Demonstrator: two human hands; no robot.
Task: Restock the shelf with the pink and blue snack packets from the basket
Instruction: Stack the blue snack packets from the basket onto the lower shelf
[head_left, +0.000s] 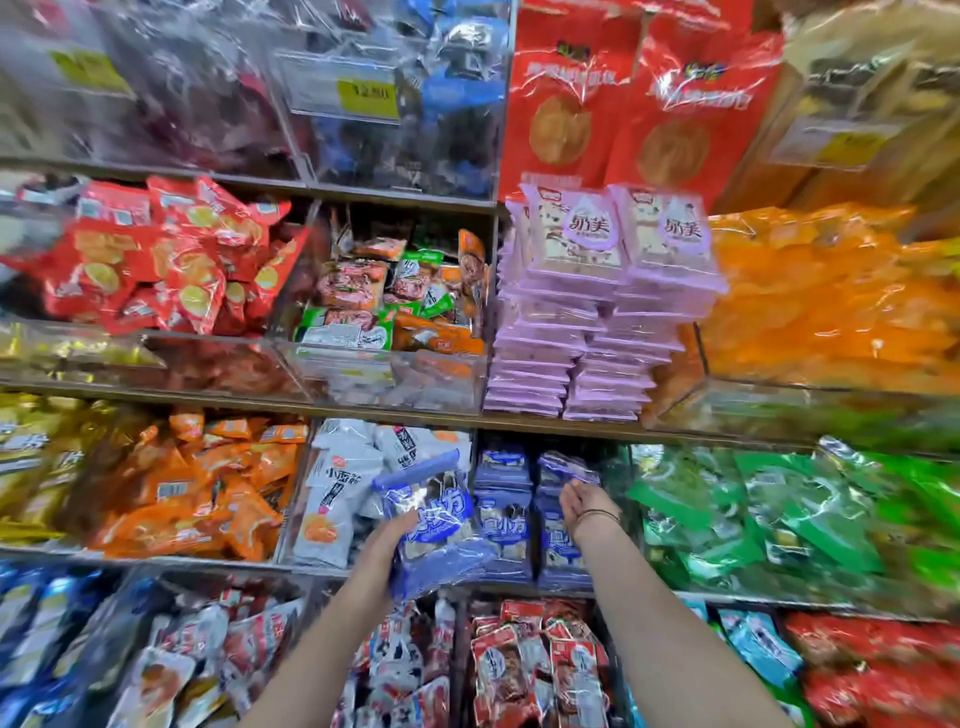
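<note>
My left hand (397, 532) grips a bundle of blue snack packets (434, 525), held tilted in front of the middle shelf. My right hand (584, 501) pinches one blue packet (569, 466) and holds it on top of the right-hand stack of blue packets (558, 540) in the shelf bay. A second stack of blue packets (503, 512) stands to its left. One shelf up, pink packets (597, 312) sit in two tall piles. The basket is out of view.
Clear plastic bins line the shelves: white packets (337, 499) left of the blue bay, green packets (769, 519) right of it, orange ones (197, 488) further left. Red packets (540, 670) fill the shelf below. A shelf edge (519, 423) runs just above the blue bay.
</note>
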